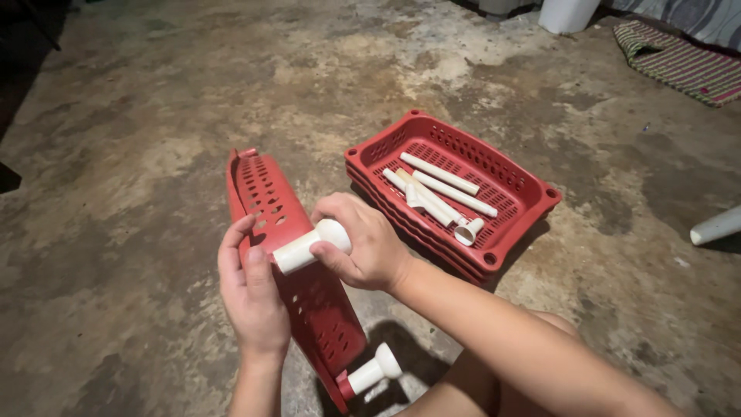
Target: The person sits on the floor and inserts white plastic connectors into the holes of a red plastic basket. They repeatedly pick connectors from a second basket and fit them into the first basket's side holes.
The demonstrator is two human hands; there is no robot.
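Fingers of your right hand wrap the white plastic tube leg against the red perforated plastic tray, which your left hand grips upright by its edge, stacked red trays lying beyond.

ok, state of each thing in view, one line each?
held red tray: tipped on edge, off the floor
left hand: gripping the held tray's rim
right hand: closed on white leg
white leg: at the tray's upper corner, seating unclear
second white leg: plugged into the lower corner
stacked red trays: flat on the floor
loose white tubes: lying in the top tray
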